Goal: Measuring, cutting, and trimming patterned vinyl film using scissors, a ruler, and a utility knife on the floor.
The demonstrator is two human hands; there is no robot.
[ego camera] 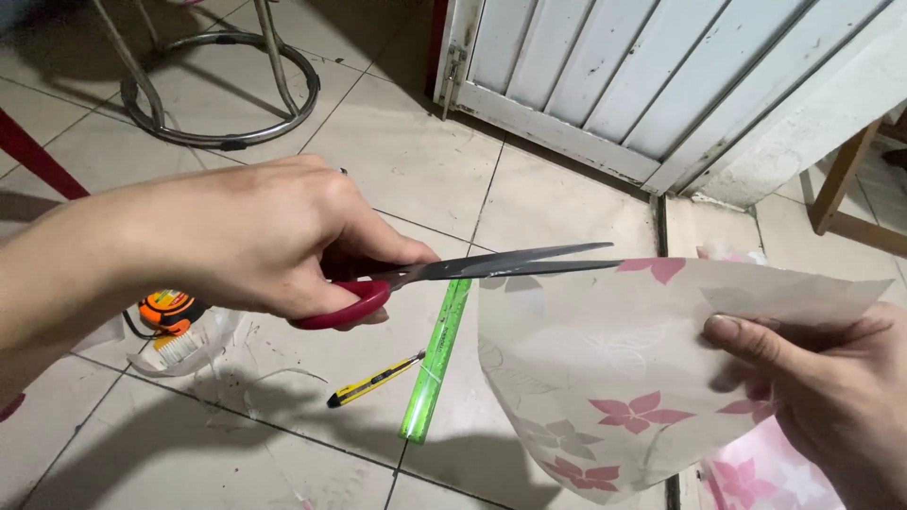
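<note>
1. Thin, see-through plastic makes up the flower sheet (614, 378); I think it is light, floppy and a bit slippery, so it is best held near an edge, close to the cut.
2. The right hand (831, 397) pinches the sheet's right edge, thumb on top, fingers (746, 332) pressed shut on it.
3. The left hand (255, 236) has its fingers closed through the red scissors (444, 274), whose blades lie along the sheet's top edge.
4. The sheet hangs in the air above the floor (397, 161), showing pink and grey flowers.
5. Left of the sheet lie a green ruler (436, 359), a yellow cutter (373, 380) and an orange tape measure (170, 310).
</note>
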